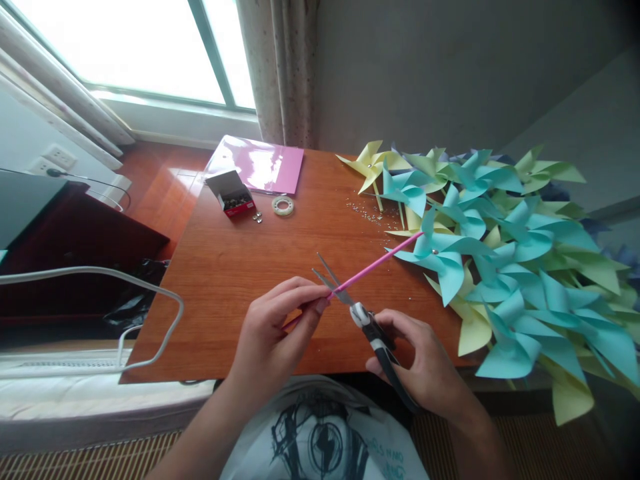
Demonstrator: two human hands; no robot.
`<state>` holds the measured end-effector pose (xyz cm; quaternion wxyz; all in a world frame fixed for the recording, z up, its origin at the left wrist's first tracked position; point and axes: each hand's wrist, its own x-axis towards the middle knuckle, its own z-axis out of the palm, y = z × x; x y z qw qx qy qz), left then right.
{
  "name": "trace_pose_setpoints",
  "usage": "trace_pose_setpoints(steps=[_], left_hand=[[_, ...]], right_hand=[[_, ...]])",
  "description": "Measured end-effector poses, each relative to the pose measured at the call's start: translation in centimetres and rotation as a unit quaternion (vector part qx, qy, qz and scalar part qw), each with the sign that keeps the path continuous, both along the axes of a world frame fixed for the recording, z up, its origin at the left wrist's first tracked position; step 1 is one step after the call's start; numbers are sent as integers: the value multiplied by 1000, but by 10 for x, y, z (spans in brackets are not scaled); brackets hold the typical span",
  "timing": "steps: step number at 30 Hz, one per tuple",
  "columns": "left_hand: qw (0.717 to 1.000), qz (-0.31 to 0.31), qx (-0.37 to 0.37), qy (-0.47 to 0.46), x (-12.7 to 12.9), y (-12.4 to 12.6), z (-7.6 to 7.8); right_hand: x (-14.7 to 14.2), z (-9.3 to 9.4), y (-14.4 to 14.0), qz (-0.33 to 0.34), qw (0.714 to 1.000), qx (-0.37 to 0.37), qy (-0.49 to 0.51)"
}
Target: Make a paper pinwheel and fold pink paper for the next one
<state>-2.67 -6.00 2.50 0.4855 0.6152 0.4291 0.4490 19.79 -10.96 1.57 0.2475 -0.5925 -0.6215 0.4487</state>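
Observation:
Between thumb and fingers, my left hand (283, 330) pinches a thin pink stick (377, 262), which slants up to the right across the table. My right hand (423, 363) grips a pair of scissors (373, 330) with black and white handles. Their parted blades cross the stick just beside my left fingertips. The stick's far end reaches in front of a blue paper pinwheel (445, 257); whether it touches that pinwheel I cannot tell. Its lower end runs behind my left fingers and is partly hidden.
Many blue, yellow and green paper pinwheels (530, 223) lie heaped on the right of the wooden table (220, 280). At the back are pink paper in a clear sleeve (287, 170), a red box of small metal pieces (240, 210) and a tape roll (283, 206). Tiny bits (370, 213) lie scattered.

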Motion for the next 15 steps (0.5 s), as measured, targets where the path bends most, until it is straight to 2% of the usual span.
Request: trace_pose_setpoints(steps=[10, 15], left_hand=[[999, -13, 16, 26, 2, 2, 3], [996, -19, 37, 79, 3, 4, -1]], right_hand=[[0, 0, -2, -1, 1000, 13, -13], [-1, -5, -2, -22, 999, 1, -25]])
